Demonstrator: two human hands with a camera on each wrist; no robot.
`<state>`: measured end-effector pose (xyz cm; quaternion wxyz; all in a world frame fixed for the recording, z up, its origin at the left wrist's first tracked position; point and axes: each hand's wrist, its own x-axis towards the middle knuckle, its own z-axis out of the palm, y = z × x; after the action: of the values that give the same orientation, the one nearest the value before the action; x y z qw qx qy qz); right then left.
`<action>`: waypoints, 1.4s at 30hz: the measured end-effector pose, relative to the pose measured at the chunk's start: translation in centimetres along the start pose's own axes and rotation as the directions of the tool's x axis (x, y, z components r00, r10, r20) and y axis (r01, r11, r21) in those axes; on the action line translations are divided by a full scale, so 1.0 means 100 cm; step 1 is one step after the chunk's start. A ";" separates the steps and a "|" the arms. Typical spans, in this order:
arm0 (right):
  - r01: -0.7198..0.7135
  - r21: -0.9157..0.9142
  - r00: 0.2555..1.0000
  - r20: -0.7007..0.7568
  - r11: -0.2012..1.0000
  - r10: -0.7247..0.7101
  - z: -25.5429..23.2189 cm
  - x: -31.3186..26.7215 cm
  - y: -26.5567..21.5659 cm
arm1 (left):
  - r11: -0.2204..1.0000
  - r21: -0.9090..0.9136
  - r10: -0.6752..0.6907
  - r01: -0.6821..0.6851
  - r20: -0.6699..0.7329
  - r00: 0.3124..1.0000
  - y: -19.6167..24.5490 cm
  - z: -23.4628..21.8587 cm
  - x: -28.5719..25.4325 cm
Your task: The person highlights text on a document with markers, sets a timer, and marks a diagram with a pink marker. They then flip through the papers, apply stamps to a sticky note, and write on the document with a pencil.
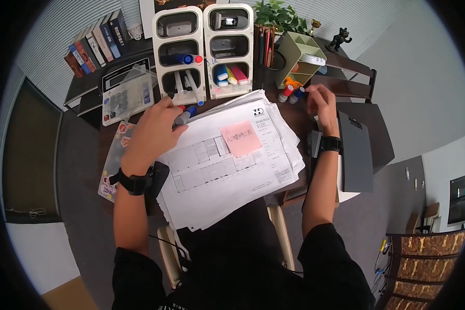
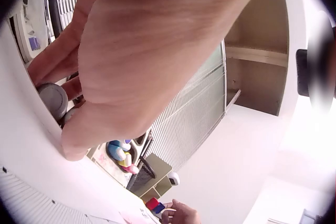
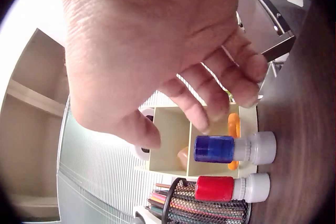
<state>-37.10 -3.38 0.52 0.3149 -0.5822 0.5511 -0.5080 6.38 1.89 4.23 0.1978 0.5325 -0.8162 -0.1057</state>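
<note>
At the upper left edge of the papers, my left hand point(image 1: 157, 126) curls over two thick markers, a blue-capped marker point(image 1: 191, 110) and a red-capped one partly hidden behind it. In the left wrist view, the grey round end of a marker point(image 2: 52, 100) shows between the fingers and thumb. My right hand point(image 1: 324, 103) hovers at the right with loosely bent fingers and holds nothing. Just beyond its fingertips stand a small blue-topped cylinder with a white base point(image 3: 214, 149) and a matching red-topped cylinder point(image 3: 215, 188), side by side on the desk.
A stack of printed plans point(image 1: 212, 175) with a pink sticky note point(image 1: 243, 139) covers the desk's middle. Behind stand white organizers point(image 1: 206, 67) with pens, a mesh pencil cup point(image 3: 181, 203) and a green shelf box point(image 1: 289, 62). A calculator point(image 1: 124, 93) lies left, a dark box point(image 1: 355, 155) right.
</note>
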 end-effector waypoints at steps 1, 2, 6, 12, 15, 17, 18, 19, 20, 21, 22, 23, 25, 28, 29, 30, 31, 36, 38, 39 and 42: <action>0.002 0.002 1.000 0.000 1.000 -0.002 -0.001 0.001 0.001 | 1.000 -0.024 0.000 0.000 0.006 1.000 -0.001 -0.002 0.000; 0.061 0.006 0.996 -0.064 0.998 -0.061 -0.002 0.002 0.002 | 1.000 -0.021 0.001 -0.001 0.005 1.000 -0.002 -0.002 0.000; 0.167 0.021 0.965 -0.206 0.986 -0.159 -0.002 0.004 0.004 | 0.996 -0.052 0.073 -0.074 -0.017 0.997 -0.006 -0.005 -0.002; 0.197 0.024 0.938 -0.295 0.980 -0.182 -0.002 0.006 0.009 | 0.988 -0.148 0.044 -0.041 0.013 0.999 -0.010 -0.006 -0.002; 0.205 0.031 0.930 -0.317 0.978 -0.185 0.000 0.006 0.007 | 0.993 -0.113 0.039 -0.039 -0.008 0.999 -0.017 0.002 -0.005; 0.203 0.057 0.934 -0.312 0.978 -0.176 0.002 0.006 0.006 | 0.995 -0.079 0.050 -0.053 -0.049 0.998 -0.021 0.004 -0.008; 0.205 0.050 0.933 -0.312 0.977 -0.180 0.002 0.006 0.006 | 0.995 -0.100 0.019 -0.020 -0.009 1.000 -0.023 0.003 -0.006; 0.208 0.040 0.931 -0.314 0.977 -0.185 0.001 0.005 0.006 | 0.992 -0.122 -0.008 0.012 0.031 0.999 -0.024 0.004 -0.004; 0.210 0.049 0.934 -0.306 0.977 -0.185 0.000 0.007 0.009 | 0.992 -0.124 -0.011 0.014 0.030 0.999 -0.025 0.004 -0.003; 0.212 0.048 0.934 -0.304 0.976 -0.188 0.001 0.006 0.008 | 0.991 -0.134 -0.018 0.024 0.052 0.999 -0.027 0.004 -0.001; 0.201 0.032 0.932 -0.313 0.979 -0.181 0.002 0.006 0.008 | 0.989 -0.142 -0.023 0.033 0.072 0.997 -0.028 0.003 0.000; 0.191 0.019 0.930 -0.324 0.981 -0.175 0.003 0.006 0.007 | 0.990 -0.139 -0.023 0.032 0.067 0.997 -0.029 0.001 0.000; 0.201 0.032 0.931 -0.318 0.979 -0.181 0.003 0.007 0.009 | 0.984 -0.172 -0.023 0.042 0.110 0.994 -0.033 0.001 0.001; 0.209 0.044 0.933 -0.309 0.977 -0.186 0.001 0.007 0.010 | 0.984 -0.175 -0.005 0.017 0.073 0.997 -0.038 0.004 -0.002; 0.212 0.045 0.933 -0.307 0.976 -0.188 0.001 0.006 0.010 | 0.985 -0.174 -0.004 0.017 0.076 0.997 -0.039 0.003 -0.002; 0.210 0.045 0.933 -0.308 0.977 -0.187 0.001 0.006 0.011 | 0.984 -0.170 -0.034 0.054 0.117 0.993 -0.037 0.000 0.000; 0.221 0.049 0.931 -0.307 0.974 -0.195 0.002 0.007 0.011 | 0.982 -0.165 -0.066 0.092 0.156 0.986 -0.036 -0.002 0.001; 0.227 0.038 0.923 -0.328 0.973 -0.202 0.004 0.008 0.011 | 0.990 -0.124 -0.052 0.067 0.118 0.992 -0.040 0.002 -0.004; 0.256 0.042 0.907 -0.356 0.966 -0.225 0.005 0.006 0.010 | 0.988 -0.126 -0.077 0.091 0.112 0.991 -0.042 0.003 -0.005; 0.255 0.043 0.909 -0.352 0.966 -0.224 0.005 0.006 0.011 | 0.989 -0.131 -0.051 0.064 0.106 0.993 -0.045 0.004 -0.004; 0.301 0.044 0.888 -0.378 0.953 -0.263 0.002 0.007 0.015 | 0.989 -0.143 -0.029 0.044 0.104 0.994 -0.047 0.001 0.000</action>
<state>-37.43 -4.42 -0.71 0.1579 -0.5338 0.4834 -0.6756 10.19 -0.04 2.35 0.1924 0.5255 -0.8055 -0.1951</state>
